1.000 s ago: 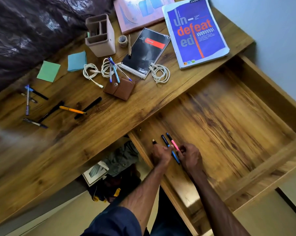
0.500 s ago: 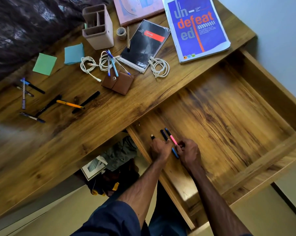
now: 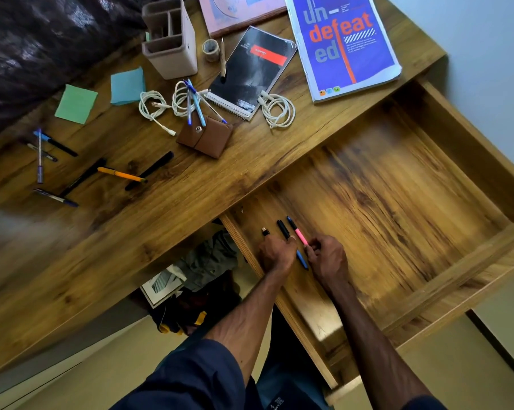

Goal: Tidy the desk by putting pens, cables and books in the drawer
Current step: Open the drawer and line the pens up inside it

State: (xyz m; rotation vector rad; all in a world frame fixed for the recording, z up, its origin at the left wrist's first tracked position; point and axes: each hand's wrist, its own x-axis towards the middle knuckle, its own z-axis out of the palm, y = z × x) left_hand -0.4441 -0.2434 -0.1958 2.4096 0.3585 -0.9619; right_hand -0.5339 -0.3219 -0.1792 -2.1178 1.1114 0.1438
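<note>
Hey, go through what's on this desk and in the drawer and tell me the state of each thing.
Drawer, pulled open.
Pink pen, in drawer, pinched by right hand.
Black-capped blue pen, in drawer, partly under left hand.
Brown pouch, snapped shut.
Spiral notebook, closed.
Blue book, closed.
White cables, coiled on desk.
Desk organiser, upright.

I'm counting three pens sitting in the drawer, seven more lying at the desk's left end, three white cables, three books, two sticky-note pads, one organizer and one wallet.
</note>
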